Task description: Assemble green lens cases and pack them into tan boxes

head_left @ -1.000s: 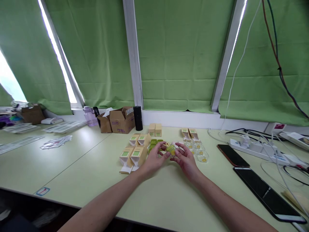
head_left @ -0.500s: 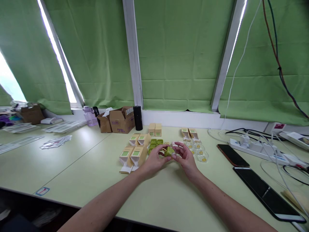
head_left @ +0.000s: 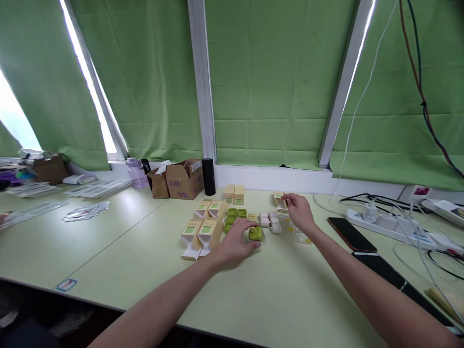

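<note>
Fingers and thumb of my left hand (head_left: 237, 244) are closed around a small rounded green case (head_left: 255, 234) with a loop on top, low over the table. My right hand (head_left: 300, 211) is farther back on the right, its fingertips pinched at a small beige carton (head_left: 279, 200) with a green label. Beside my left hand are several green cases (head_left: 229, 224) and a group of small pale-pink pieces (head_left: 269, 220). Clear plastic domes with yellow centres (head_left: 302, 238) lie partly hidden under my right hand and wrist.
Several open beige cartons (head_left: 205, 237) stand left of my left hand, and two closed ones (head_left: 234, 194) at the back. Behind are cardboard boxes (head_left: 183, 181) and a black cylinder (head_left: 208, 176). Phones (head_left: 351, 234) and a power strip (head_left: 387, 224) with cables lie right.
My right hand has left the green case and moved right and back to a beige carton. My left hand keeps the case, now lower. The pink pieces have come into sight.
</note>
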Demonstrator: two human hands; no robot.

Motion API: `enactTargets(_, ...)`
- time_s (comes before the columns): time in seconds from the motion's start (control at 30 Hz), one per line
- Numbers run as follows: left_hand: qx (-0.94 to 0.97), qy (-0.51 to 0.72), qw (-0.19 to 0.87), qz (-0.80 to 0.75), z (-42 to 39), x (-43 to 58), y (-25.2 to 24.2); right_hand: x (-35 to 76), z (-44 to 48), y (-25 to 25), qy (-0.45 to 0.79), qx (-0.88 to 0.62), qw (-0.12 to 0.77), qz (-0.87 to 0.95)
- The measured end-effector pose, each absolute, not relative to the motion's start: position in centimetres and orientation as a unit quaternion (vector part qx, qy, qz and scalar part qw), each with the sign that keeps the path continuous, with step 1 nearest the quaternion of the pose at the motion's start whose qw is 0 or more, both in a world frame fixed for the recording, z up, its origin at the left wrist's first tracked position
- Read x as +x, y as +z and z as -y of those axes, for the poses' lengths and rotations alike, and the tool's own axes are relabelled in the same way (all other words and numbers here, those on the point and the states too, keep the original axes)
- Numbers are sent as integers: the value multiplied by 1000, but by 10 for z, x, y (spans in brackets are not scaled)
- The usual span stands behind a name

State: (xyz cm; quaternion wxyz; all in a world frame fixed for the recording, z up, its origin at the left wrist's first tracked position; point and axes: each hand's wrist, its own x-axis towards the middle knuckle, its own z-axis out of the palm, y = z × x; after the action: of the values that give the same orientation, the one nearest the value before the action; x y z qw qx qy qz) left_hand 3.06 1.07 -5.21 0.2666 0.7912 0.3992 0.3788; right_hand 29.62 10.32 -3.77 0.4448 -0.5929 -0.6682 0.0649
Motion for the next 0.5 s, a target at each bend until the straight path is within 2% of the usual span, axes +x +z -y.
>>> enactTargets(0.27,836,321,215,-389,-7,36,-56,292,-141,-40,3,-649,189,737)
enactTargets(0.5,860,283,182,-385,-10,40,-59,272,-158,-42,-20,-667,103,738)
